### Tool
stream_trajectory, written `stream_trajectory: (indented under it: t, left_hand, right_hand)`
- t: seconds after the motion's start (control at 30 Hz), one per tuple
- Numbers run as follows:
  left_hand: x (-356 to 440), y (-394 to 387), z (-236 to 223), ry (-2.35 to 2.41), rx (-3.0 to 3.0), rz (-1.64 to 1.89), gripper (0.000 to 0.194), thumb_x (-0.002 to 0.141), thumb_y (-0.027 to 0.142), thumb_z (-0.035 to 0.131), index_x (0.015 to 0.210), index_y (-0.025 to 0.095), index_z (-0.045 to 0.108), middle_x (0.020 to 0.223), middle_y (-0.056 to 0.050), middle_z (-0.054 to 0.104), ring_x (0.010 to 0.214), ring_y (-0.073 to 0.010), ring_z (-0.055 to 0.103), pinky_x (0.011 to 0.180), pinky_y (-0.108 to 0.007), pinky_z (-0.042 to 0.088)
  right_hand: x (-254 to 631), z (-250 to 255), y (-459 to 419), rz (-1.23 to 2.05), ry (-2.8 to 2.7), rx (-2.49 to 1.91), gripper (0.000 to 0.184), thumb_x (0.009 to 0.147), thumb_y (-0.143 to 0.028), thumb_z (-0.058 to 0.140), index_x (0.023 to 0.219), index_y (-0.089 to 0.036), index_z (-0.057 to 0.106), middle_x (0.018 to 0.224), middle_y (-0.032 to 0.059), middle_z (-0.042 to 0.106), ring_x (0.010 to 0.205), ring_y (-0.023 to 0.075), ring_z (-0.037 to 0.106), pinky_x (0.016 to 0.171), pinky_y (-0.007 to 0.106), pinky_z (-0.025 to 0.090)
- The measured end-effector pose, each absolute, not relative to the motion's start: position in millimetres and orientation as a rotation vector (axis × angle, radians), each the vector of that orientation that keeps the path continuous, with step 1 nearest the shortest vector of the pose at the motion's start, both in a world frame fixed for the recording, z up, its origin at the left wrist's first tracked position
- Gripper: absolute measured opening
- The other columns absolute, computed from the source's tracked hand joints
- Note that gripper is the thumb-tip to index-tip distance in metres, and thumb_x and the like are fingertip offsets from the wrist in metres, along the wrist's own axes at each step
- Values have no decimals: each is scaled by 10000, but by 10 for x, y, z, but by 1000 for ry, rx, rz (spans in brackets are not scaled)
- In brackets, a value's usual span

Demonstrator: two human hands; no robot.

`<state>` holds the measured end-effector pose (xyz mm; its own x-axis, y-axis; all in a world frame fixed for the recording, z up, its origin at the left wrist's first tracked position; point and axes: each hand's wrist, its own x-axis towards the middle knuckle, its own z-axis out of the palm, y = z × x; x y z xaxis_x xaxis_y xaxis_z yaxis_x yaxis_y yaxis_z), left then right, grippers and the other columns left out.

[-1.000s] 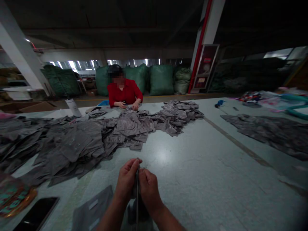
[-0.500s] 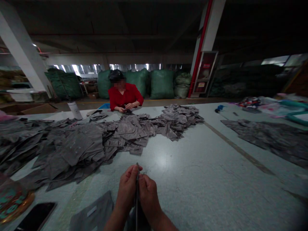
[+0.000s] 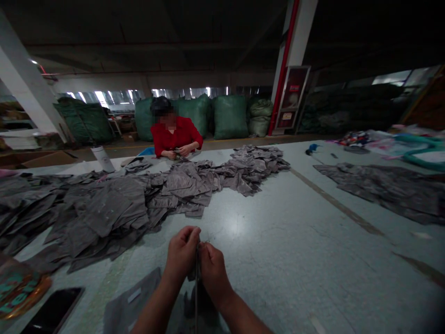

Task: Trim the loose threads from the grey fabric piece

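My left hand (image 3: 181, 254) and my right hand (image 3: 212, 270) are close together over the near part of the table. Both are closed, pinching the upper edge of a grey fabric piece (image 3: 196, 297). This piece hangs down between them, seen almost edge-on, so its faces are mostly hidden. To the left of my left forearm, another grey fabric piece (image 3: 120, 308) with a small white label lies flat on the table. Beyond my hands stretches a long heap of grey fabric pieces (image 3: 107, 208).
A phone (image 3: 54, 311) and a gold-rimmed container (image 3: 21, 290) lie at the near left. A white bottle (image 3: 103, 159) stands behind the heap. Across the table (image 3: 271, 241) sits a person in red (image 3: 177, 137). More grey fabric (image 3: 385, 190) lies to the right.
My left hand has risen slightly, with its fingers at the fabric's top edge; the right hand has moved up a little too. The whole view has shifted slightly.
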<state>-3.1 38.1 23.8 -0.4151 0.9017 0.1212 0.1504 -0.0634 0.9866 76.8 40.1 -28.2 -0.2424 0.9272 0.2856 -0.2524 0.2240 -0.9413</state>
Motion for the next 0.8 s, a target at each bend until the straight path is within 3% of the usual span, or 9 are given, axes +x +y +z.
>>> stream_trajectory:
  t: [0.07, 0.23, 0.53, 0.67, 0.8]
  left_hand:
    - [-66, 393, 267, 1562, 1153, 1483, 227, 596, 379, 667, 564, 162, 606, 484, 43, 485, 485, -94, 436, 460, -180, 331]
    - [-16, 337, 128, 1444, 1038, 1476, 336, 667, 485, 567, 735, 158, 601, 497, 43, 494, 443, -93, 442, 432, -189, 342]
    - [-59, 366, 149, 1378, 913, 1479, 319, 634, 462, 620, 724, 157, 598, 446, 72, 442, 384, -58, 382, 379, -157, 296]
    - [-168, 496, 331, 1378, 895, 1538, 312, 628, 428, 628, 780, 157, 607, 485, 46, 541, 405, -95, 472, 392, -185, 357]
    - [-292, 592, 408, 1342, 849, 1719, 295, 629, 386, 634, 823, 167, 602, 591, 45, 610, 520, -91, 544, 518, -180, 420]
  right_hand:
    - [748, -291, 422, 1322, -1332, -695, 368, 846, -436, 343, 598, -171, 404, 522, -46, 341, 486, 86, 328, 440, 196, 290]
    - [762, -289, 447, 1257, -1379, -742, 367, 849, -418, 345, 587, -169, 402, 529, -41, 355, 501, 90, 340, 463, 204, 293]
    - [895, -296, 430, 1355, -1442, -698, 348, 852, -421, 370, 604, -176, 374, 550, -56, 323, 508, 80, 320, 461, 188, 287]
    - [987, -332, 482, 1427, -1356, -714, 322, 833, -449, 392, 691, -168, 456, 615, -30, 427, 559, 95, 425, 498, 194, 352]
    - [1092, -396, 572, 1468, -1286, -802, 314, 763, -476, 473, 786, -166, 522, 731, 25, 543, 610, 128, 498, 472, 206, 355]
